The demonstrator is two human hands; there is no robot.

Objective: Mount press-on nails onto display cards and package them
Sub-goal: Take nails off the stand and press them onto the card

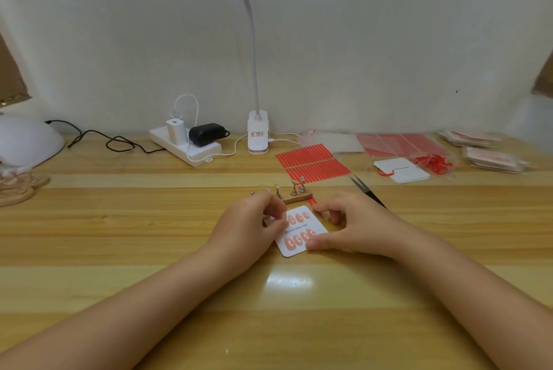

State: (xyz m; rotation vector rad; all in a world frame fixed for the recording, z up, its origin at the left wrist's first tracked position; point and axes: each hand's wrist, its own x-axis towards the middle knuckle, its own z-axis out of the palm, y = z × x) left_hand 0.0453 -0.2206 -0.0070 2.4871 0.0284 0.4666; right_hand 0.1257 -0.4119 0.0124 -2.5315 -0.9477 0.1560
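A white display card [300, 230], printed with a line of text across its middle, is laid flat on the wooden table [119, 250] between the two hands, rotated so that its long axis runs from the near-left corner toward the far-right one. Two rows of pink press-on nails [297, 218] are seated on it, one row on each side of the text. The left hand [254, 221] is curled at the card's far-left end, its thumb and forefinger pinched together at the end of the upper row; whether a nail is held in that pinch cannot be told. The right hand [347, 224] is curled over the card's right edge, the thumb pressed on the near-right corner beside the lower row, so the card is steadied from that side. A wooden nail stand [294, 194] with small metal holders is set just beyond the card, behind the left fingers. The left hand is judged nearer the open spot in the upper row, so placement is expected from that side, along the row's line. Red adhesive strips [312, 161] and tweezers [366, 191] lie farther back to the right.
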